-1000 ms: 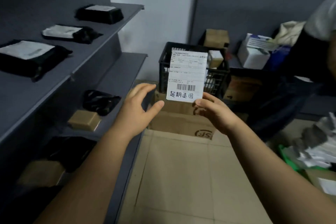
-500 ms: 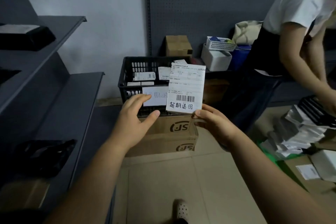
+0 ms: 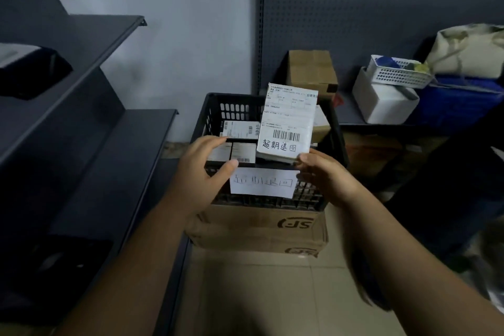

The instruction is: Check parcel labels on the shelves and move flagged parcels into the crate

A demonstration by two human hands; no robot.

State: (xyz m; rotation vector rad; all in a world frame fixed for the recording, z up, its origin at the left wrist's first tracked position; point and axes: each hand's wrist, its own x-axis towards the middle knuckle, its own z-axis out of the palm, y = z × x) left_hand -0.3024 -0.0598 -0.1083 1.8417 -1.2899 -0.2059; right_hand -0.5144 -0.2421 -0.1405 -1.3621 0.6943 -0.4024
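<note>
So I'm turning away from the dark grey metal shelves [image 3: 109,144] and closing in. The black plastic crate [image 3: 234,110], well off a second ago, is now sitting right under me. My right grip [image 3: 327,180] is pinching the lower corner of the flat white-labelled parcel with the handwritten flag [image 3: 287,123], holding it above the crate's near right edge. My left grip [image 3: 204,172] is hovering loose and empty by the near left edge. I'm guessing the drop-in is next.
</note>
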